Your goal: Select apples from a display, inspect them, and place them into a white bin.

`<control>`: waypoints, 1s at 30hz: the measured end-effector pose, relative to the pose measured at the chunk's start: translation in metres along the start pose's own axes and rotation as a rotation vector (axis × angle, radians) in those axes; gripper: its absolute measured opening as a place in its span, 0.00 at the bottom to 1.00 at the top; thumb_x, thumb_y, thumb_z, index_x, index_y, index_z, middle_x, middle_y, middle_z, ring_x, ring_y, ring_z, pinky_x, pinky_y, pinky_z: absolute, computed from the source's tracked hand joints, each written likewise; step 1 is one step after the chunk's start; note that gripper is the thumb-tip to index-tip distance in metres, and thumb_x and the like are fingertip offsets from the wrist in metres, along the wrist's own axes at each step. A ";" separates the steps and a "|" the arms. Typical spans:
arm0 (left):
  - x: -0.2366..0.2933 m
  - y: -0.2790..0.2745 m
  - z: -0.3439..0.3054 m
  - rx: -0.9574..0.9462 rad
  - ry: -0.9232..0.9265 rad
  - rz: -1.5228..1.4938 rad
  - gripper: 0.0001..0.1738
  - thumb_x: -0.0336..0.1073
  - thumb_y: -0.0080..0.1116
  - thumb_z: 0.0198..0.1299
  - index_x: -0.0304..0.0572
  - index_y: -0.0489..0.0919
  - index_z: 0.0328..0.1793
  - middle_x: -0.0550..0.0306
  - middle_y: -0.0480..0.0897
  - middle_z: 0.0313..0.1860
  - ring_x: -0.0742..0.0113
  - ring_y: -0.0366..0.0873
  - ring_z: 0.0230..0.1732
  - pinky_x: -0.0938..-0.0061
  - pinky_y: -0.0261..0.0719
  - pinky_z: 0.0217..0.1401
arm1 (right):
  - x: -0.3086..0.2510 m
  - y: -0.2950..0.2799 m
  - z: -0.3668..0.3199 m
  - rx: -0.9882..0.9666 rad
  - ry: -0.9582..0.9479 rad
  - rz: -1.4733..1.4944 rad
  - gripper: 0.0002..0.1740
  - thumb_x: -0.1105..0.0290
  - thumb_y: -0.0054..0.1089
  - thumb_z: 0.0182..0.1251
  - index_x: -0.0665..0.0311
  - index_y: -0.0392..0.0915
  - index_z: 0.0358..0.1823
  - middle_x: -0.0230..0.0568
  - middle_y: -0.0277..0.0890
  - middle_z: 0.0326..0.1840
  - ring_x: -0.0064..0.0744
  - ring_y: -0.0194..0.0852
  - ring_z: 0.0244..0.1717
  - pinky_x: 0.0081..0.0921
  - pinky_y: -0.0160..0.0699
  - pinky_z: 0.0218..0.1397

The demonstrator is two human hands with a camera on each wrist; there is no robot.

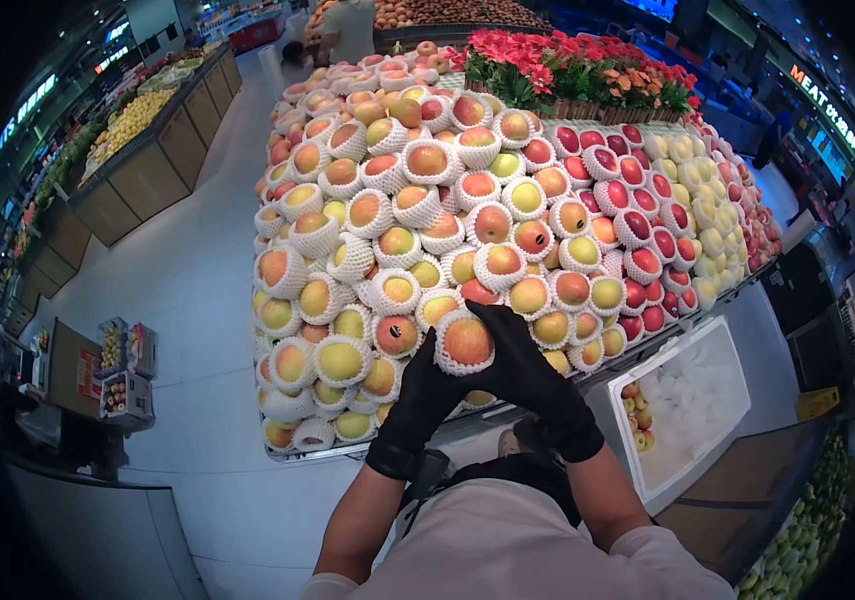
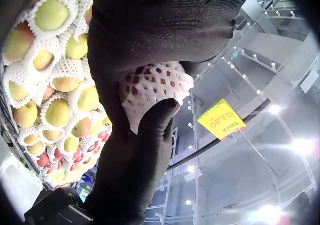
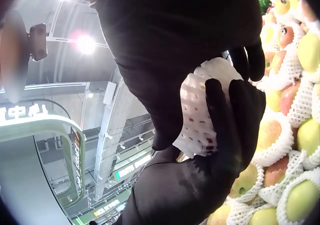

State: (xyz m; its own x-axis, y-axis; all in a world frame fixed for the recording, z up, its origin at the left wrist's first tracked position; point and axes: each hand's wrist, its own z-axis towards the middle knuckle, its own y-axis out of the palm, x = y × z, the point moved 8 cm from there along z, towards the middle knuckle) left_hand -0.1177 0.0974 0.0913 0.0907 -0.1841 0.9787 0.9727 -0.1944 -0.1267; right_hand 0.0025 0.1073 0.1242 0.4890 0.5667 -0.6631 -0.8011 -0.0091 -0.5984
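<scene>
Grip of black-gloved left hand and right hand curled round one red-yellow apple in white foam net, over front edge of counter heaped with netted apples; red flowers at far side.

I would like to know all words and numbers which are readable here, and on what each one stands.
"MEAT", on the sign at right in the head view; characters beside it are blurred.
"13.80", on the price card; its red characters are too small.
"中心", apparently, on the white lettering in the right wrist view.
Too blurred: other shop signs, fruit stickers.
</scene>
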 end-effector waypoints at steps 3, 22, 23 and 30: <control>-0.020 -0.009 -0.006 -0.042 0.098 0.185 0.29 0.26 0.65 0.61 0.36 0.69 0.67 0.51 0.78 0.60 0.63 0.75 0.62 0.67 0.75 0.65 | -0.012 0.011 0.001 -0.020 -0.024 0.004 0.50 0.61 0.81 0.46 0.68 0.63 0.69 0.57 0.69 0.62 0.55 0.68 0.65 0.45 0.66 0.68; -0.070 -0.043 -0.040 -0.019 -0.294 -0.904 0.27 0.40 0.39 0.77 0.34 0.57 0.77 0.42 0.69 0.71 0.51 0.73 0.68 0.60 0.71 0.72 | 0.048 0.031 0.100 -0.026 -0.084 -0.174 0.41 0.82 0.68 0.36 0.65 0.69 0.61 0.53 0.70 0.57 0.57 0.68 0.61 0.44 0.70 0.63; -0.067 -0.045 -0.042 -0.010 -0.284 -0.858 0.27 0.41 0.38 0.78 0.34 0.57 0.77 0.41 0.68 0.72 0.50 0.71 0.69 0.58 0.69 0.74 | 0.057 0.038 0.106 -0.042 -0.102 -0.184 0.40 0.82 0.67 0.36 0.65 0.70 0.60 0.53 0.71 0.56 0.57 0.69 0.59 0.44 0.71 0.62; -0.056 -0.053 -0.044 0.047 -0.276 -0.830 0.30 0.41 0.42 0.76 0.34 0.57 0.78 0.43 0.69 0.71 0.51 0.72 0.68 0.59 0.70 0.73 | 0.075 0.054 0.117 -0.135 -0.068 -0.367 0.47 0.74 0.77 0.36 0.62 0.69 0.66 0.48 0.76 0.58 0.55 0.74 0.57 0.45 0.73 0.60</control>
State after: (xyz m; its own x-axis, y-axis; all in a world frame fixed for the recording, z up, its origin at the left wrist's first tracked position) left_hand -0.1835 0.0753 0.0356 -0.6076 0.2404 0.7570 0.7550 -0.1211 0.6445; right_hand -0.0440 0.2457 0.0947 0.7064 0.6059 -0.3659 -0.5227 0.0980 -0.8469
